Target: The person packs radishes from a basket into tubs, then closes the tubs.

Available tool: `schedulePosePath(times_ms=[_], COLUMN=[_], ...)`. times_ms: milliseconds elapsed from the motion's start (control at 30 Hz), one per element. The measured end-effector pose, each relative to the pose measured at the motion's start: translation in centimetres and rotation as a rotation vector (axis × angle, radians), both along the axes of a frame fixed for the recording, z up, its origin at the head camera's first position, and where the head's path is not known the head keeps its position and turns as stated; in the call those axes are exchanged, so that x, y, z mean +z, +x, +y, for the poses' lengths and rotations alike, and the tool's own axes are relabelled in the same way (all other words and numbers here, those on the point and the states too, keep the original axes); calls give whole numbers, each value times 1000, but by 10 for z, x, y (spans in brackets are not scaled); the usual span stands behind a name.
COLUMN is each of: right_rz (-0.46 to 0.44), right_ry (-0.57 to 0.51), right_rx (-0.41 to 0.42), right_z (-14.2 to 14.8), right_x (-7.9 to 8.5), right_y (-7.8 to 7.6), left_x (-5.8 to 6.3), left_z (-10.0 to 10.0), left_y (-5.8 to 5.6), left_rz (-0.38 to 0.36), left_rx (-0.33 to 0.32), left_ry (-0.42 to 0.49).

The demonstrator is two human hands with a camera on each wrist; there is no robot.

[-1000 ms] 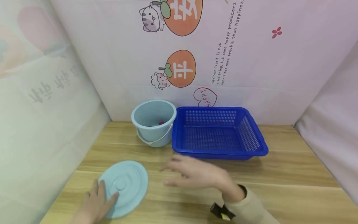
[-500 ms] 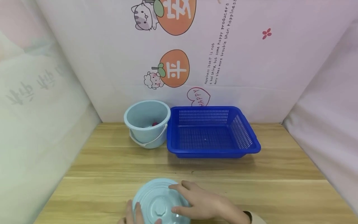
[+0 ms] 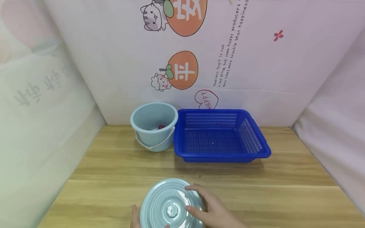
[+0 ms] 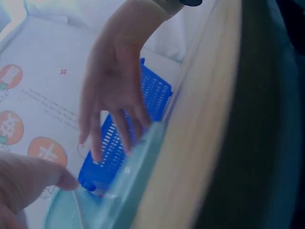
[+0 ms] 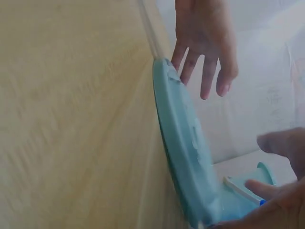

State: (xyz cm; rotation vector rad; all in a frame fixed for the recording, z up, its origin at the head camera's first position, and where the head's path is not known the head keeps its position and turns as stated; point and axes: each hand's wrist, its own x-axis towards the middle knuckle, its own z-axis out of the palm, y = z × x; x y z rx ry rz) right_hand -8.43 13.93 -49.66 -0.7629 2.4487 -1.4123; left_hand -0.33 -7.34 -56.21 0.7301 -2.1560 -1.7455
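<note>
A round light-blue lid (image 3: 172, 205) with a small raised knob lies flat on the wooden table, close to the near edge. At its left rim is my left hand (image 3: 135, 218), partly cut off by the bottom of the head view. My right hand (image 3: 214, 210) spans the lid's right side, thumb and forefinger spread apart over the rim. From the right wrist view, the lid (image 5: 183, 143) appears edge-on, with the left hand's (image 5: 207, 33) loosely spread fingers beyond it. The right hand (image 4: 114, 81) shows relaxed, spread fingers in the left wrist view.
At the back stands a light-blue bucket (image 3: 155, 139) with a white handle and a small red thing (image 3: 161, 127) inside. Beside it is a blue perforated basket (image 3: 222, 155). White printed cloth (image 3: 251, 79) walls the table at back and sides.
The lid has moved from the left side to the front middle along with my left hand. My right hand has come down to its right side. Over the last half second both hands shift slightly.
</note>
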Motion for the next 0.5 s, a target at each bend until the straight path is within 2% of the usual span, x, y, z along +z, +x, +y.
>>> schedulePosePath(times_ms=[33,67,133,233,267,333,400,500], right_rz=[35,64,149,354,420,542,642,722], right_ry=[-8,-8,13,100,124,161,172,150], right_rx=[-28,-59,-104,-160,-178,-214,-239,-273], right_z=[-2,-3,-6,-13,-15,-20,-25,-30], right_x=[-1,-1,-3,-9,-12,-18,-23,-29], right_y=[1,2,5,12,15,21,25,29], left_x=[1,3,7,17,21,26,28,25], left_z=[1,4,11,20,21,21,19,13], left_y=[0,1,3,5,5,5,7,11], left_rz=[33,30,88,208,244,310,278,241], left_rx=[29,57,130,249,270,290,279,214], left_ry=[-1,-45,-205,-425,-471,-533,-589,-638])
